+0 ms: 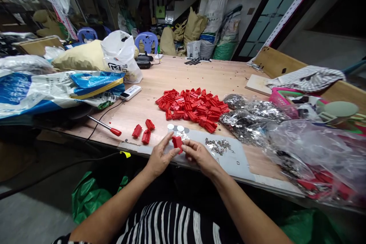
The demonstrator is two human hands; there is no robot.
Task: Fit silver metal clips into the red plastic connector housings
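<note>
Beyond a black-and-white striped garment, a small red plastic block is gripped between the fingertips of the left hand and the right hand, over a grey sheet at the near edge of the wooden table. Three loose red blocks are seen just left, a heap of red blocks farther back.

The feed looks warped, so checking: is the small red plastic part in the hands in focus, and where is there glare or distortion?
Head view: the small red plastic part pinched between left hand and right hand is sharp; head view, the wooden table bows from wide-angle distortion; head view right edge, the clear plastic bags glare and smear.
</note>
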